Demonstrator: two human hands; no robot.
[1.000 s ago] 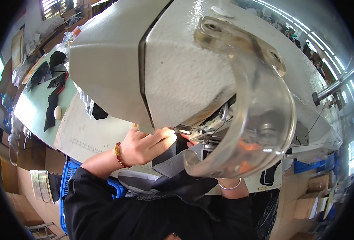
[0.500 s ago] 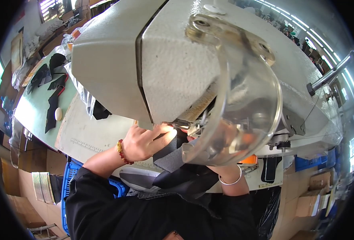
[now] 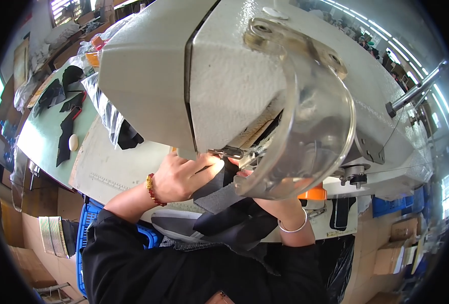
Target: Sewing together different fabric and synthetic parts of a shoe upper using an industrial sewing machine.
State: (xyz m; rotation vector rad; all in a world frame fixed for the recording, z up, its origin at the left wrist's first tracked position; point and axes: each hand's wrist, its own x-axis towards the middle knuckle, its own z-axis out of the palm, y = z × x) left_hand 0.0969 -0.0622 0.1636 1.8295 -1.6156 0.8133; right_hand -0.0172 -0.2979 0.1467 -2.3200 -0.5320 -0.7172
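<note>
A large sewing machine (image 3: 148, 86) fills the upper middle, with a curved clear plastic guard (image 3: 321, 126) on its front. My left hand (image 3: 179, 178), with a beaded bracelet, is closed on a strip of grey and black fabric (image 3: 219, 198) just below the machine's presser area (image 3: 227, 152). My right hand (image 3: 280, 209), wearing a silver bangle, reaches in from the other side, partly behind the guard. Its fingertips pinch the same fabric close to the needle area; the needle itself is hidden. More dark fabric (image 3: 239, 225) hangs toward my lap.
Black cut pieces (image 3: 65, 137) and a white oval object (image 3: 73, 142) lie on the pale green table at left. A blue crate (image 3: 85, 223) stands below the table edge. An orange object (image 3: 313, 192) and a black phone-like item (image 3: 343, 213) sit right of my hand. Cardboard boxes (image 3: 404, 248) stand at far right.
The machine head appears slightly farther right, as the view has shifted a little. My right hand shows slightly higher, with more of the orange object visible. Both hands stay at the fabric.
</note>
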